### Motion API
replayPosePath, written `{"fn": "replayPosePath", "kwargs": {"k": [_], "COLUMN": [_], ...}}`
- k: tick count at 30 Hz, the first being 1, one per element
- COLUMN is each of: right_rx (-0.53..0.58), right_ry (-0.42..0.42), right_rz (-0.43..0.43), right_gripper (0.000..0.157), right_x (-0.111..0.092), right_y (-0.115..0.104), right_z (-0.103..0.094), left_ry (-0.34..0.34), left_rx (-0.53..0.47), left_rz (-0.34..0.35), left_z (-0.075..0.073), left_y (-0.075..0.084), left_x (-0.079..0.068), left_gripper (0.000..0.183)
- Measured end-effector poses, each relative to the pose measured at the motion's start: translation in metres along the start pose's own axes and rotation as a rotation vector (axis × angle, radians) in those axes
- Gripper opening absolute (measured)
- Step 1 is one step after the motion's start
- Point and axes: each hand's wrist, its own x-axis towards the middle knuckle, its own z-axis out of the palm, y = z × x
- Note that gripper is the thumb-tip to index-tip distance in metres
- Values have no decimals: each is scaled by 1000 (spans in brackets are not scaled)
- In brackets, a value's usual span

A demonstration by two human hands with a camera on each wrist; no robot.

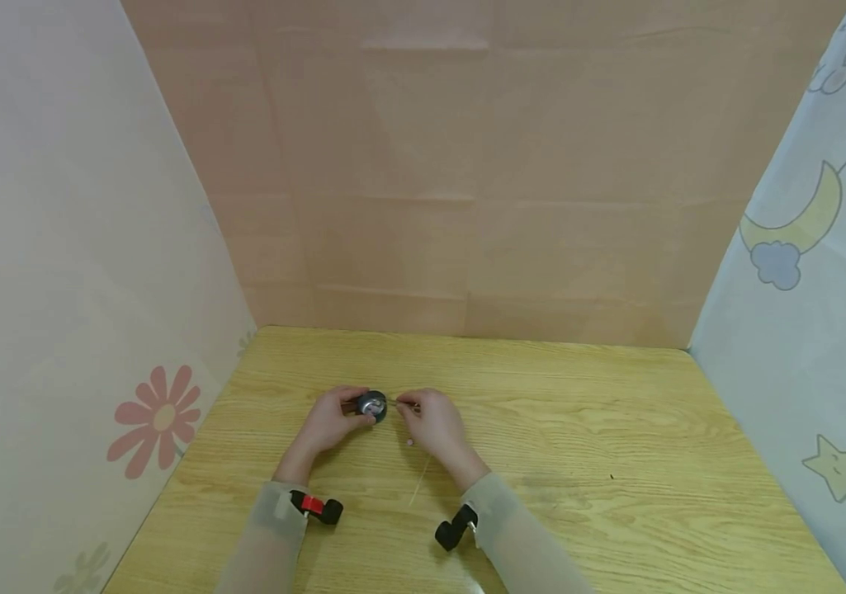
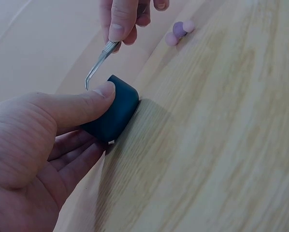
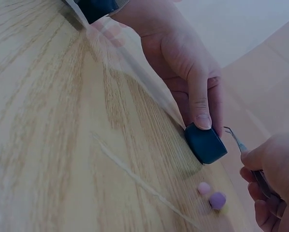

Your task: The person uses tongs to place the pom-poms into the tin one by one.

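My left hand (image 1: 328,422) grips a small dark teal case (image 2: 119,111) with rounded corners, thumb on one side and fingers on the other. From the head view, the case's upward side shows a round silvery face; its edge sits close over the table in the left wrist view. Bent-tip metal tweezers (image 2: 99,62) are pinched in my right hand (image 1: 435,422), their curved tips pointing at the case's open-looking side. In the right wrist view the tweezer tips stand just beside the case (image 3: 205,144).
Small pink and purple pompoms (image 3: 217,200) lie on the wooden table (image 1: 578,429) near the right hand. A thin pale strand (image 3: 139,181) lies nearer me. A dark speck (image 1: 612,477) is farther right. Patterned cloth walls (image 1: 59,247) enclose the table's sides and back.
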Motion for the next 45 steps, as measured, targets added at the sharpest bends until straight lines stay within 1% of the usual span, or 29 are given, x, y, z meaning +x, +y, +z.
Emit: {"fn": "replayPosePath", "kwargs": {"k": [8,15,22,24,29,32,35,39,45], "right_rx": [12,36,62,71,46,15,-8,-23,-39], "right_ry": [36,40,38,48,97,109,96,52,6], "right_rz": [-23,-28,24,22,-40,-60,-55,-37,-73], "right_gripper": [17,17,19,19,16,15,14,14,11], "right_x": [0,-2,-8,-11,-16,-20,-23,-29,-40], "right_y": [1,6,8,9,15,21,27,32,35], "right_z": [-2,-3,-8,-11,-17,-20,-23,-29,-36], "left_ry": [5,5,1,0,7,10,9,6,7], "left_rx": [6,12,14,12,20,25,25,16,27], "left_rz": [9,6,13,11,4,0,-7,-7,-5], "left_z": [-1,-1,0,0,1,1,1,1,2], "left_y": [0,1,2,2,0,0,0,0,1], "left_x": [-1,-1,0,0,1,1,0,-1,0], "left_gripper": [55,56,56,57,57,56,56,56,56]}}
